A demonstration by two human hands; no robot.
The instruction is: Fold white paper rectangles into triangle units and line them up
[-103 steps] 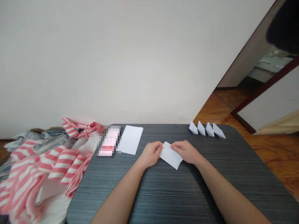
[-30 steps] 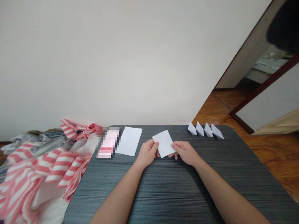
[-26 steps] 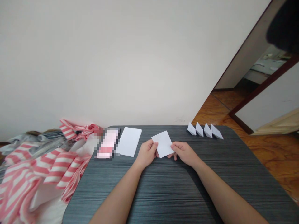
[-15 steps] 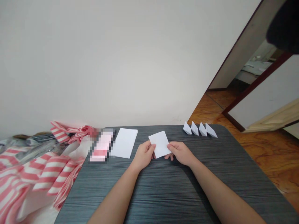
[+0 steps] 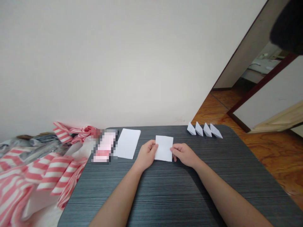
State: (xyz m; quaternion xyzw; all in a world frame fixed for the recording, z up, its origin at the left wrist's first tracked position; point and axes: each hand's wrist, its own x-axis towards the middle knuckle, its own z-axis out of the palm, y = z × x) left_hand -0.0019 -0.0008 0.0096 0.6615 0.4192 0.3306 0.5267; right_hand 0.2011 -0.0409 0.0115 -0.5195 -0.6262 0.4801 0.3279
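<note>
A small white sheet of paper [image 5: 164, 148], roughly square, is held upright-edged between my two hands above the dark table [image 5: 151, 195]. My left hand [image 5: 147, 154] pinches its left edge, thumb in front and fingers behind. On the opposite edge my right hand [image 5: 184, 154] has a similar pinch, with its fingertips partly hidden by the paper. To the left lies a stack of white paper [image 5: 128, 143]. Several folded white paper pieces [image 5: 199, 129] with pointed tips stand in a row at the back right.
A blurred-out pinkish rectangular thing [image 5: 105, 146] lies at the table's left edge. Red-and-white striped cloth [image 5: 54, 171] is heaped beyond that edge. The white wall [image 5: 132, 63] rises behind the table. Wooden floor [image 5: 265, 151] shows on the right, beside a door panel [image 5: 267, 101].
The square paper has turned from a tilt to nearly straight, its sides now close to vertical. Both hands keep their hold, and the view has shifted slightly.
</note>
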